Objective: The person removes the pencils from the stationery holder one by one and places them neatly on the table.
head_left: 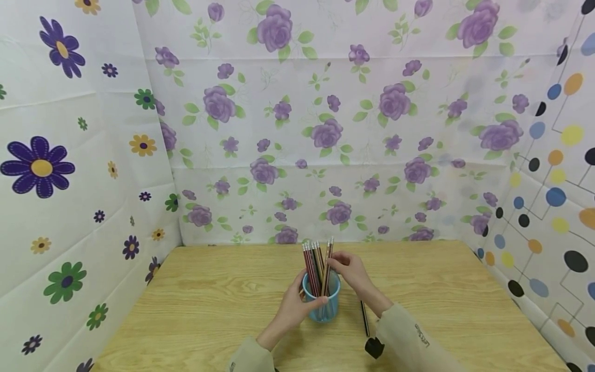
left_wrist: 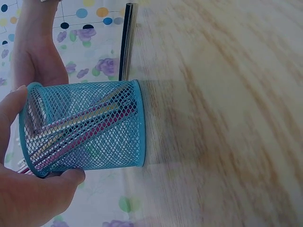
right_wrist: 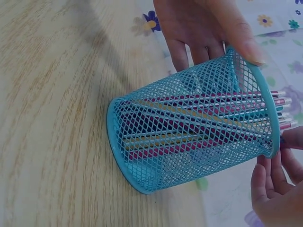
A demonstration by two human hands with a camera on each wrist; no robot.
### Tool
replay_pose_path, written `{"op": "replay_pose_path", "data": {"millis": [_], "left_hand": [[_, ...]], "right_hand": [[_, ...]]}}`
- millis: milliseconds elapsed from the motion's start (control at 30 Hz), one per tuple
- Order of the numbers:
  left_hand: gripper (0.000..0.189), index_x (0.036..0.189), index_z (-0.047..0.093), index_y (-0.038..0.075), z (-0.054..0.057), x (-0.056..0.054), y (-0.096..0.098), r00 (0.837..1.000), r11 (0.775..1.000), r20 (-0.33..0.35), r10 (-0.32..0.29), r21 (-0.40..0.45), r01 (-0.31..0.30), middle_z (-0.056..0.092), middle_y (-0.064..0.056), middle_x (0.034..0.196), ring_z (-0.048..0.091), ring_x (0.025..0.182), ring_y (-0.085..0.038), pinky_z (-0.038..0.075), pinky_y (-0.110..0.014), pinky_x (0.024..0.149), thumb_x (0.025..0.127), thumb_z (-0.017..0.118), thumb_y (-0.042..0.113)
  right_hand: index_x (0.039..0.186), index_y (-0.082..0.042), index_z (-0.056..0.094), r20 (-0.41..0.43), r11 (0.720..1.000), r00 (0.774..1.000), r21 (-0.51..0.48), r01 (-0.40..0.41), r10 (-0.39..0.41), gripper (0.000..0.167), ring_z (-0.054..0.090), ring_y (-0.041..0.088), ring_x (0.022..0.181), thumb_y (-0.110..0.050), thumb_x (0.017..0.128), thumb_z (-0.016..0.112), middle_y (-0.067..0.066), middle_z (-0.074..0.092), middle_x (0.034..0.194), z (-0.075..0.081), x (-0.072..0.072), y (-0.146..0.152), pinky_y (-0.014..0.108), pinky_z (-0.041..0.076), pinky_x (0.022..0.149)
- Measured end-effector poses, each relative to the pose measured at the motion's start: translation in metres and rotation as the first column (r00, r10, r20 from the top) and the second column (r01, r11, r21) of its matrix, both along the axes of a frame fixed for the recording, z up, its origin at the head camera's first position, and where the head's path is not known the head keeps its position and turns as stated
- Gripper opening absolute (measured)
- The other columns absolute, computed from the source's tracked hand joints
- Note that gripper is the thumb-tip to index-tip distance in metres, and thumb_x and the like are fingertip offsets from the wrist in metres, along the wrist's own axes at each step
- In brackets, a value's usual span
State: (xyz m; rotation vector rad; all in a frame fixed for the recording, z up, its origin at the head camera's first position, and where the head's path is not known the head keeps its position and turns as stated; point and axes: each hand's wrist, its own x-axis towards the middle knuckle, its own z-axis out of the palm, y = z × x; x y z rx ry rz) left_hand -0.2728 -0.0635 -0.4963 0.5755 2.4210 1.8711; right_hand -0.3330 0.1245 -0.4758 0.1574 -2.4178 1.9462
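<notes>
A light-blue mesh pencil cup [head_left: 322,314] stands upright on the table, with several pencils [head_left: 313,268] leaning inside, their eraser ends up. My left hand [head_left: 294,305] holds the cup around its left side near the rim, thumb across the front, as the left wrist view also shows. At the cup's right rim my right hand [head_left: 350,269] pinches pencils [head_left: 328,258] that stand in the cup. The right wrist view has this hand's fingers [right_wrist: 272,177] close by the rim. Right of the cup, a dark pencil [head_left: 364,319] lies on the table, partly behind the right forearm.
The wood-grain table [head_left: 209,299] reaches back to a flowered cloth [head_left: 325,134]. Patterned cloths also hang at the left [head_left: 69,227] and right [head_left: 548,206]. A small black object [head_left: 374,347] is beside the right sleeve.
</notes>
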Motion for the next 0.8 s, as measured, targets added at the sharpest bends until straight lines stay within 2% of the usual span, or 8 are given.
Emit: {"op": "replay_pose_path", "data": {"millis": [100, 333, 567, 800], "left_hand": [[0.087, 0.152, 0.021, 0.002, 0.000, 0.000, 0.000, 1.000, 1.000, 0.006, 0.000, -0.003, 0.000, 0.033, -0.023, 0.153, 0.035, 0.140, -0.041, 0.030, -0.056, 0.114, 0.087, 0.074, 0.024], [0.090, 0.153, 0.019, 0.001, -0.002, -0.001, 0.000, 1.000, 1.000, 0.011, -0.001, -0.005, 0.001, 0.032, -0.025, 0.153, 0.035, 0.139, -0.044, 0.030, -0.056, 0.114, 0.086, 0.074, 0.028], [0.089, 0.153, 0.019, 0.001, -0.002, -0.001, 0.000, 1.000, 1.000, 0.005, 0.008, -0.015, -0.008, 0.032, -0.025, 0.153, 0.036, 0.139, -0.043, 0.031, -0.055, 0.113, 0.087, 0.074, 0.025], [0.089, 0.153, 0.019, 0.000, -0.001, -0.001, 0.000, 1.000, 1.000, 0.008, 0.017, -0.015, -0.017, 0.033, -0.025, 0.152, 0.036, 0.139, -0.042, 0.033, -0.054, 0.113, 0.086, 0.074, 0.025]], "right_hand": [[0.112, -0.002, 0.066, -0.006, 1.000, 1.000, -0.023, 0.011, -0.011, 0.030, 0.064, 0.015, 0.092, -0.026, 0.094, 0.064, 0.010, 0.069, 0.104, 0.002, 0.000, 0.001, 0.034, 0.056, 0.085], [0.115, 0.001, 0.063, 0.001, 0.997, 1.000, -0.075, 0.029, -0.029, 0.030, 0.066, 0.014, 0.087, -0.021, 0.094, 0.064, 0.014, 0.069, 0.105, 0.008, 0.000, 0.003, 0.044, 0.056, 0.089], [0.115, 0.001, 0.061, 0.028, 0.993, 0.999, -0.111, 0.027, -0.024, 0.033, 0.064, 0.012, 0.086, -0.023, 0.093, 0.065, 0.011, 0.069, 0.104, 0.011, -0.001, 0.005, 0.035, 0.057, 0.086], [0.119, 0.003, 0.058, 0.032, 0.985, 0.999, -0.171, -0.004, 0.009, 0.037, 0.064, 0.012, 0.086, -0.025, 0.094, 0.064, 0.012, 0.068, 0.106, 0.018, 0.001, 0.012, 0.031, 0.058, 0.086]]}}
